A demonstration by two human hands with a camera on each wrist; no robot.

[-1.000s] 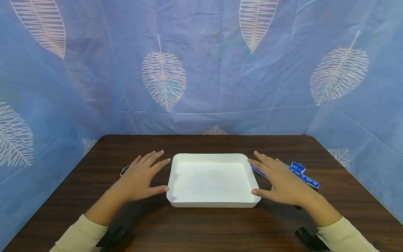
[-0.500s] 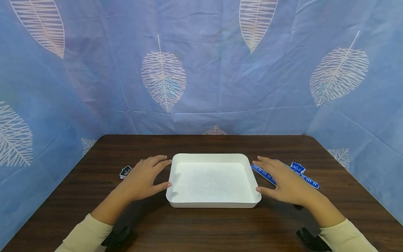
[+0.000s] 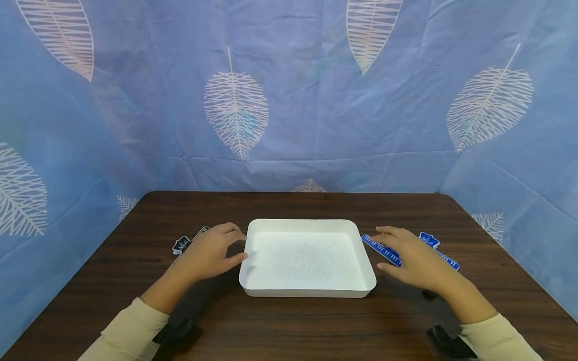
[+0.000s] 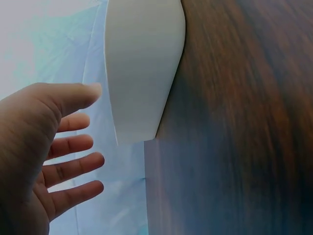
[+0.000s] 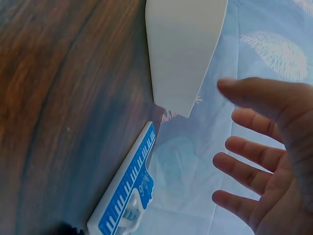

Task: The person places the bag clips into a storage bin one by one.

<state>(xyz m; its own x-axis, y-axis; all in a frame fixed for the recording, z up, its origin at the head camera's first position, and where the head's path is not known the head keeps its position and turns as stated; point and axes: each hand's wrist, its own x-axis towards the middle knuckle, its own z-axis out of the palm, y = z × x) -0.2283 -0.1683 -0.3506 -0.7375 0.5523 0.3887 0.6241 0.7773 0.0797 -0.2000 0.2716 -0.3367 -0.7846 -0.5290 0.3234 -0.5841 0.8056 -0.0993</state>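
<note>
A shallow white tray (image 3: pixel 307 258) sits between my two hands on the dark wooden table. My left hand (image 3: pixel 209 258) hovers by the tray's left wall, fingers loosely bent and holding nothing. Partly hidden behind it is a black strip with a white outline and a badge-shaped piece (image 3: pixel 181 244). On the other side, my right hand (image 3: pixel 413 258) hovers over a blue ruler-like strip (image 3: pixel 383 249), apart from the tray and holding nothing. White tick marks, a blue badge-shaped piece and a white loop show on that blue strip (image 5: pixel 128 186) in the right wrist view.
The brown wooden table (image 3: pixel 289 326) has rounded far corners. Behind it hangs a blue cloth (image 3: pixel 293 125) printed with white leaves. A dark wrist device (image 3: pixel 173 331) shows beneath the left sleeve.
My right hand has drawn back rightward from the tray, baring more of the blue strip. My left fingers are less spread, and more of the black strip shows. The tray stays put.
</note>
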